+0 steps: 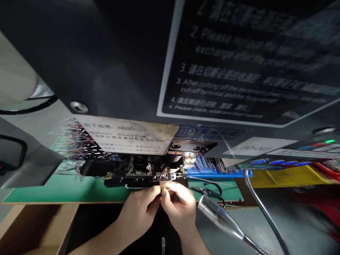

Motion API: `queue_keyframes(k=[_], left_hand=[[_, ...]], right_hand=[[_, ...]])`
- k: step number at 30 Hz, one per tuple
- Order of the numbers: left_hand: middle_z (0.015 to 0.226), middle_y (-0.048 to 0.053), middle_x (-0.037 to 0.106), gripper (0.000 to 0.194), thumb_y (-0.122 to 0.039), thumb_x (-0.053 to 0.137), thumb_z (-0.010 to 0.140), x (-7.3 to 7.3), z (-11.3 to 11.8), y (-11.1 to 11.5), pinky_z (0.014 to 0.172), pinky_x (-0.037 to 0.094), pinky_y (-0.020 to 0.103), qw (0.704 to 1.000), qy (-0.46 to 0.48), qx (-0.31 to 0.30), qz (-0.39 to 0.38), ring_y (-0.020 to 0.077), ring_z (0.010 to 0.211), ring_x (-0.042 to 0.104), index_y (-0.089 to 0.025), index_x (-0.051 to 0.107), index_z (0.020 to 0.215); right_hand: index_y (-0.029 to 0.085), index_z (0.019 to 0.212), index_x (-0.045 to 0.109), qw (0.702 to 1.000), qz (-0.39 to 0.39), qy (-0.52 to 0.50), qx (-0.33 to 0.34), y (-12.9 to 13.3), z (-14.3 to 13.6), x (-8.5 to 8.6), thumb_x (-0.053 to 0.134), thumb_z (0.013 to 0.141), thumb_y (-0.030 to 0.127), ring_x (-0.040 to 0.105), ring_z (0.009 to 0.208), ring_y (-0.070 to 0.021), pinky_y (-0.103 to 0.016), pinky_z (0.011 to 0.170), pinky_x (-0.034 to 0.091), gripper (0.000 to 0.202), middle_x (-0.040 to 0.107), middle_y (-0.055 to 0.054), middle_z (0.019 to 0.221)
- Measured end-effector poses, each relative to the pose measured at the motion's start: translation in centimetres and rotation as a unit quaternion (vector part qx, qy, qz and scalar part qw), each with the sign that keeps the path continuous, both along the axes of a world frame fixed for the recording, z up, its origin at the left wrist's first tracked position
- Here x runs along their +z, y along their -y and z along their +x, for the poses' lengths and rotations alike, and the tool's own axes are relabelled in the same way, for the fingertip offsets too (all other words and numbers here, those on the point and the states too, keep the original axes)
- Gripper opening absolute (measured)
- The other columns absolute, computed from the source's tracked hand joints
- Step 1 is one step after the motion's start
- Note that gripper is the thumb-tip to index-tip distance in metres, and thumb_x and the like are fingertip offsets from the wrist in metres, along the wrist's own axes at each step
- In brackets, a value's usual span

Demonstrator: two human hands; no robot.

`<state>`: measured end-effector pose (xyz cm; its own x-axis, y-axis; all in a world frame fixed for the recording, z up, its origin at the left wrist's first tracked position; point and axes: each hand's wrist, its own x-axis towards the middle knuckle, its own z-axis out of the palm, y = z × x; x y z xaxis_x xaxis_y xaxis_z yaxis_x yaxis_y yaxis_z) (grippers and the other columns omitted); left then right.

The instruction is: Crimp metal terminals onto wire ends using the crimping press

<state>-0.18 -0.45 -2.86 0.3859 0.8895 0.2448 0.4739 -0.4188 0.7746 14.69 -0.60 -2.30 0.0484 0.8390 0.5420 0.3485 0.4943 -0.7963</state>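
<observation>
In the head view I have both bare hands brought together at the middle of the scene. The left hand (138, 210) has its thumb and index finger pressed together, and the right hand (182, 209) pinches in the same way, so the fingertips meet. Between them I make out what are probably fine wires (166, 188), though the fingers hide most of them. They sit just on the near side of the metal crimping applicator (168, 174), a tight cluster of bright steel and black blocks.

Above it I see the terminal crimping machine (119, 63), smooth, dark sheet metal with recessed screws, a glossy warning plate (225, 88) and a creased, yellowed paper label (132, 136). On the far left, thin multicoloured wire bundles (73, 140) fan out like bristles; on the far right, more lie along a blue plastic tray (220, 174).

The flat green work mat (87, 189) carries black-handled scissors (212, 191) to the right. Near them I have a polished, tapering metal lamp head (219, 216), its wide end close to the right hand. An open brown cardboard box (37, 226) stands at near left.
</observation>
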Motion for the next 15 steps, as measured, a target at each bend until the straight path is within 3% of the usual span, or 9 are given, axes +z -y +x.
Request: queue_keyframes(k=[8,15], left_hand=[[0.086,-0.001,0.074,0.016,-0.016,0.048,0.094,0.18,-0.3,0.05,0.067,0.052,0.026,1.0,-0.001,0.007,0.007,0.0186,0.077,0.072,-0.025,0.06,0.099],[0.091,-0.001,0.076,0.019,-0.011,0.051,0.091,0.13,-0.1,-0.18,0.069,0.054,0.024,0.999,0.019,0.025,0.027,0.0173,0.078,0.073,-0.025,0.06,0.1]], right_hand=[[0.018,0.094,0.07,0.999,0.025,0.001,-0.038,-0.28,-0.46,-0.32,0.064,0.08,0.006,0.058,0.053,-0.013,-0.025,0.05,0.049,0.019,0.069,-0.003,0.074],[0.017,0.083,0.067,0.999,0.028,0.023,-0.035,-0.71,-0.6,-0.02,0.062,0.082,0.009,0.045,0.046,-0.0115,-0.024,0.045,0.04,0.01,0.051,0.004,0.057]])
